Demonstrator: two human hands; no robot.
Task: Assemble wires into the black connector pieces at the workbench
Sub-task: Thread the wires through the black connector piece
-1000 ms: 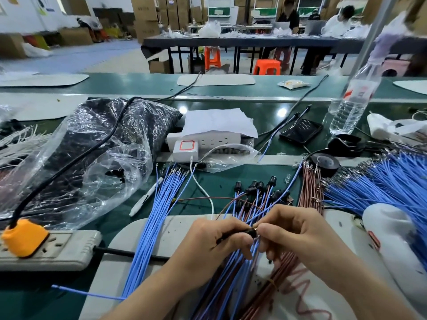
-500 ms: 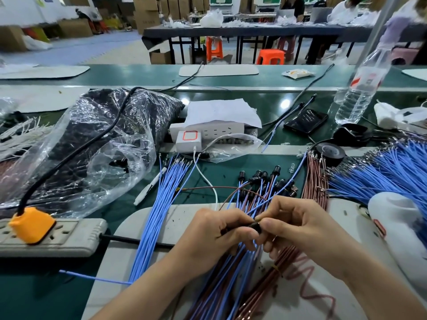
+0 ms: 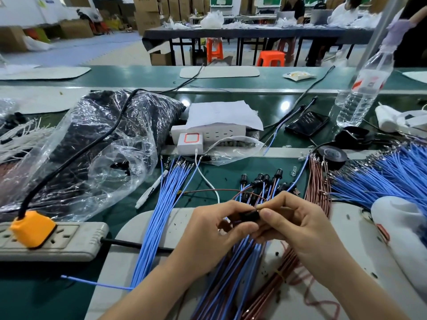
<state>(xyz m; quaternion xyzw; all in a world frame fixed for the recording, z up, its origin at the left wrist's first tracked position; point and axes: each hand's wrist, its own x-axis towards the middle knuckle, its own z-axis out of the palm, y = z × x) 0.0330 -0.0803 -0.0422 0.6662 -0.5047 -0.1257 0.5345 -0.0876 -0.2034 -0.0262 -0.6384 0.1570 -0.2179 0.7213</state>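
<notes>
A small black connector piece (image 3: 250, 215) sits between my two hands above the white mat (image 3: 143, 225). My left hand (image 3: 215, 229) pinches its left end with thumb and fingers. My right hand (image 3: 298, 224) pinches its right end together with a thin brown wire (image 3: 245, 194) that loops up and away. Below the hands lies a bundle of finished blue and brown wires (image 3: 233, 269). Their black connector ends (image 3: 261, 181) fan out just beyond my fingers. A loose bunch of blue wires (image 3: 161, 209) lies to the left.
A grey power strip with an orange plug (image 3: 32, 229) lies at the left. A clear bag of black parts (image 3: 92, 153) is behind it. Brown wires (image 3: 317, 188), many blue wires (image 3: 381, 179), black tape (image 3: 332, 154), a water bottle (image 3: 362, 88) and a phone (image 3: 307, 123) are at the right.
The head camera has tilted and the hands sit slightly higher in view. My hands stay together on the connector, and the brown wire now loops visibly above my fingers.
</notes>
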